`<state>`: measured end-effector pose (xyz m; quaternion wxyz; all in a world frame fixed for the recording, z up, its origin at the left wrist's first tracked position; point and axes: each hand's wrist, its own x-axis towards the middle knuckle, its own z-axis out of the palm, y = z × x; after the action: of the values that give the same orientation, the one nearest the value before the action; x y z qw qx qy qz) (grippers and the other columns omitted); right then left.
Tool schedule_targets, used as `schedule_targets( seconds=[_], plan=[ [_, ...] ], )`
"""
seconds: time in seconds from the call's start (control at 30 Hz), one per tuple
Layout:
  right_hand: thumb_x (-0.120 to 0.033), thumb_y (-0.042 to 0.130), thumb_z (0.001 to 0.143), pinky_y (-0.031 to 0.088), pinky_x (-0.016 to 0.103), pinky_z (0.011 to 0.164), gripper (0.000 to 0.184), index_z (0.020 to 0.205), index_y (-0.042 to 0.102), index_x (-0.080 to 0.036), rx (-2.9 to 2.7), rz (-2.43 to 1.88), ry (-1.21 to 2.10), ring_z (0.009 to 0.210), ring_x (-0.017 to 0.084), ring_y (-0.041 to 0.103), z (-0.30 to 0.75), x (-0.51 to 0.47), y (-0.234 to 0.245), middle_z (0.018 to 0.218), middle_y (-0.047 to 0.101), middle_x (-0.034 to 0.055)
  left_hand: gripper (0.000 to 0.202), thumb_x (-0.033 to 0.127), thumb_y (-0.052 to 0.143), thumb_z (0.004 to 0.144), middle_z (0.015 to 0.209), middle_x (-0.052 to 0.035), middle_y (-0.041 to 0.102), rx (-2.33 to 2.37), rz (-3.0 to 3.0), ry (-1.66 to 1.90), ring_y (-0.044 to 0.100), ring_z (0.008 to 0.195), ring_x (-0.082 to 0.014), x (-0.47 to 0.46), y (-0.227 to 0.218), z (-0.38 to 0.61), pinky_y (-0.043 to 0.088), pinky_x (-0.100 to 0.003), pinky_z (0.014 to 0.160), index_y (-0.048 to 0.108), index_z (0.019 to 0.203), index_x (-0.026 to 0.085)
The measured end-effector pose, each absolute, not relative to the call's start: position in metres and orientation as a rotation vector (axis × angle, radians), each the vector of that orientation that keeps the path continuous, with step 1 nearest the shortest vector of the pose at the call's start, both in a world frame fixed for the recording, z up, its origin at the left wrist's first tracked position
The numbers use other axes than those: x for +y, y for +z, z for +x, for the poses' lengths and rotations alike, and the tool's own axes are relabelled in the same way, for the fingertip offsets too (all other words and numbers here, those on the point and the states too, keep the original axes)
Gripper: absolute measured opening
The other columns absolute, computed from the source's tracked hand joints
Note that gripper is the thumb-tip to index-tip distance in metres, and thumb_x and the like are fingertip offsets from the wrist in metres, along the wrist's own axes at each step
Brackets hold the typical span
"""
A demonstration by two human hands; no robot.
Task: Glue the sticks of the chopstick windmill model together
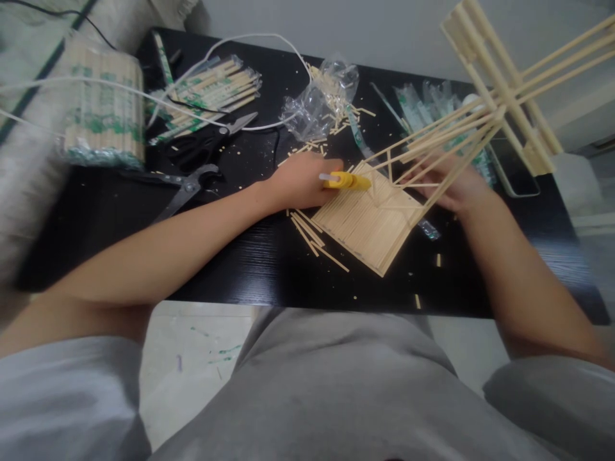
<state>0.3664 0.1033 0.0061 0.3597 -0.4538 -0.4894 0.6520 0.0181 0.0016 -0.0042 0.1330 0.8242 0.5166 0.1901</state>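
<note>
Black table (230, 275) carries, right of centre, a pale stick model (502, 102) with slatted base (360, 224) toward the front edge, right hand (459, 182) grasping its struts, left hand (302, 179) curled round a yellow tool (348, 181) over the slats, loose sticks (307, 232) beside.

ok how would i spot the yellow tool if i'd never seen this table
On the black table, find the flat panel of pale sticks in front of the person. At that panel's left side is the left hand, holding the yellow tool. Its bright yellow body, with a whitish rod poking from one end, stands out against the pale wood.
</note>
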Motion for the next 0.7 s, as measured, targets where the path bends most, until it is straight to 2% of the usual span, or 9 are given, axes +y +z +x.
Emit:
schedule_targets(
  seconds=[0.23, 0.53, 0.7],
  plan=[
    [-0.018, 0.098, 0.111, 0.076, 0.034, 0.087, 0.031, 0.095, 0.072, -0.024, -1.321, -1.088, 1.771, 0.067, 0.013, 0.073, 0.385, 0.127, -0.013, 0.077, 0.07, -0.0036, 0.028, 0.04, 0.071, 0.1, 0.099, -0.0066, 0.074, 1.498, 2.397, 0.542, 0.078, 0.111, -0.0328, 0.0, -0.004, 0.019, 0.054, -0.047, 0.107, 0.081, 0.12, 0.023],
    [-0.006, 0.084, 0.113, 0.075, 0.035, 0.083, 0.032, 0.089, 0.072, -0.023, -1.232, -1.133, 1.744, 0.066, 0.014, 0.073, 0.384, 0.128, -0.016, 0.073, 0.071, -0.0021, 0.024, 0.037, 0.071, 0.101, 0.104, -0.0077, 0.076, 1.476, 2.397, 0.587, 0.079, 0.117, -0.0338, 0.001, -0.008, 0.019, 0.055, -0.048, 0.109, 0.08, 0.118, 0.022],
    [-0.011, 0.093, 0.11, 0.073, 0.032, 0.082, 0.031, 0.089, 0.073, -0.023, -1.255, -1.134, 1.739, 0.065, 0.013, 0.073, 0.384, 0.128, -0.015, 0.073, 0.071, -0.0029, 0.024, 0.036, 0.072, 0.101, 0.105, -0.0074, 0.076, 1.481, 2.377, 0.585, 0.079, 0.116, -0.0325, 0.001, -0.008, 0.019, 0.055, -0.047, 0.109, 0.079, 0.118, 0.021]
  ],
)
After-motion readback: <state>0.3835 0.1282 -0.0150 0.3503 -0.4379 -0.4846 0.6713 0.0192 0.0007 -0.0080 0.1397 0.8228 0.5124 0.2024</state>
